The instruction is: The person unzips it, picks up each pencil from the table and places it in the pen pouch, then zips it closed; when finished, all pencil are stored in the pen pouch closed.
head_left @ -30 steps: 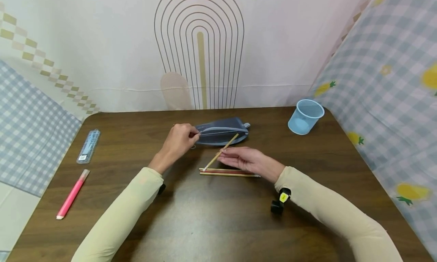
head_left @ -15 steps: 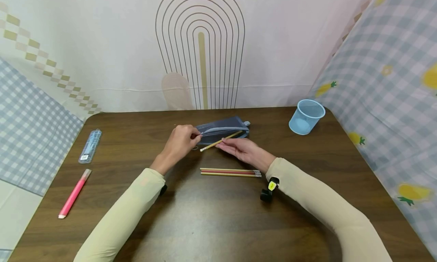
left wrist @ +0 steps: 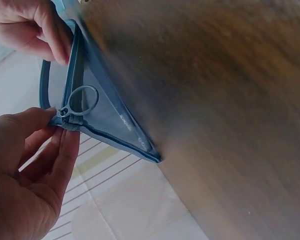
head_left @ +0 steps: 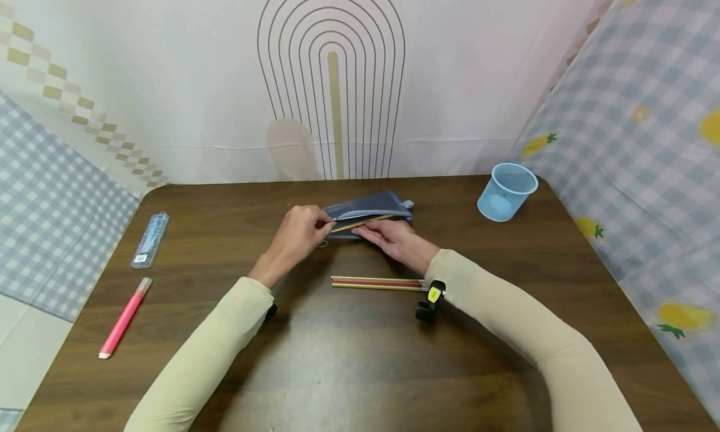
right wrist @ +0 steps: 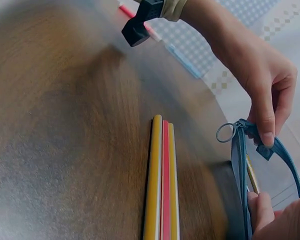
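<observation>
A blue zippered pencil pouch (head_left: 368, 204) lies toward the back of the table, its zipper undone. My left hand (head_left: 299, 235) pinches the pouch's end beside the zip; in the left wrist view the zipper's pull ring (left wrist: 96, 102) hangs next to those fingertips. At the mouth of the pouch, my right hand (head_left: 394, 239) holds a yellow pencil (head_left: 350, 225), which lies lengthwise within the opening. The right wrist view shows only a short piece of that pencil (right wrist: 251, 175) between the pouch's edges. Three more pencils (head_left: 377, 283), two yellow and one red, lie side by side in front.
A light blue mesh cup (head_left: 497, 200) stands at the back right. On the left lie a pink marker (head_left: 125, 319) and a slim clear-blue case (head_left: 150, 240). Patterned cloths (head_left: 214, 94) hang behind and beside the wooden table (head_left: 337, 357).
My right hand has carried the yellow pencil from above the other pencils up to the pouch, turning it level with the opening and lowering it in. My left hand has stayed at the pouch's end.
</observation>
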The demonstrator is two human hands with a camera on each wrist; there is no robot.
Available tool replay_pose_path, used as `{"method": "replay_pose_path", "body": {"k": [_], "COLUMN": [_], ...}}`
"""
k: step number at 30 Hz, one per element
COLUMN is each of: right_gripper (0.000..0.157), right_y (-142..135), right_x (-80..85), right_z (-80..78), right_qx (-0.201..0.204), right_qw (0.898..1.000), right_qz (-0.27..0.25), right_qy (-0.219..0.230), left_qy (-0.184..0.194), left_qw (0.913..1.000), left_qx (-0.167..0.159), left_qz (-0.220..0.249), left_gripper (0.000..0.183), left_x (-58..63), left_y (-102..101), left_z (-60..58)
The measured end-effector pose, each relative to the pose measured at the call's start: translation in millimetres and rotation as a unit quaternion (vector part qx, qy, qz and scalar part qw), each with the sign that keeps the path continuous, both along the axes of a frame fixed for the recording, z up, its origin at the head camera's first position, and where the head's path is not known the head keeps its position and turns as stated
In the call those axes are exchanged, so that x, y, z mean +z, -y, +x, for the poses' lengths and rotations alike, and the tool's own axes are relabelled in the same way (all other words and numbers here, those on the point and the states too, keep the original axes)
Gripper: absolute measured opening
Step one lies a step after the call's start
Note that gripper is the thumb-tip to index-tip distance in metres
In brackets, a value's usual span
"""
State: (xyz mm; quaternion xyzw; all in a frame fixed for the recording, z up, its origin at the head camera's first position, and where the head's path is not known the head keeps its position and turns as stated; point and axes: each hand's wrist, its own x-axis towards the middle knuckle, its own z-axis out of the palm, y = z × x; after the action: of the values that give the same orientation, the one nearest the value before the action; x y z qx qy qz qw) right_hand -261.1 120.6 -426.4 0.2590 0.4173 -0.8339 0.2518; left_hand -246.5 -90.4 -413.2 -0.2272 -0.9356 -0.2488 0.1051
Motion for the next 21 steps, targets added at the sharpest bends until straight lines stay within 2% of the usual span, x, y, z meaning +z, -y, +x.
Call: {"method": "replay_pose_path", "body": {"k": [9, 15, 18, 20, 21], "right_gripper": [0.045, 0.044, 0.043, 0.041, 0.040], "right_y": [0.1, -5.7, -11.4, -15.4, -17.4], "right_x": [-1.7, 10.0, 18.3, 22.9, 24.7], "right_z": [1.6, 13.2, 22.9, 29.8, 33.2], "right_qx": [0.014, 0.051, 0.094, 0.131, 0.149], "right_qw": [1.000, 0.997, 0.988, 0.974, 0.964], "right_qz": [0.001, 0.025, 0.074, 0.123, 0.150], "right_qy": [0.005, -0.052, -0.098, -0.139, -0.163], "left_qy": [-0.005, -0.004, -0.002, -0.001, -0.001], "left_qw": [1.0000, 1.0000, 1.0000, 1.0000, 1.0000], "left_qx": [-0.004, -0.001, 0.000, 0.000, 0.000], "left_qz": [0.000, -0.002, 0.000, 0.001, 0.001], "left_gripper": [0.011, 0.012, 0.012, 0.012, 0.012], "left_x": [0.0, 1.2, 2.1, 2.3, 2.5], "left_y": [-0.3, 0.4, 0.3, 0.0, -0.1], "left_z": [-0.5, -1.7, -0.7, 0.5, 1.0]}}
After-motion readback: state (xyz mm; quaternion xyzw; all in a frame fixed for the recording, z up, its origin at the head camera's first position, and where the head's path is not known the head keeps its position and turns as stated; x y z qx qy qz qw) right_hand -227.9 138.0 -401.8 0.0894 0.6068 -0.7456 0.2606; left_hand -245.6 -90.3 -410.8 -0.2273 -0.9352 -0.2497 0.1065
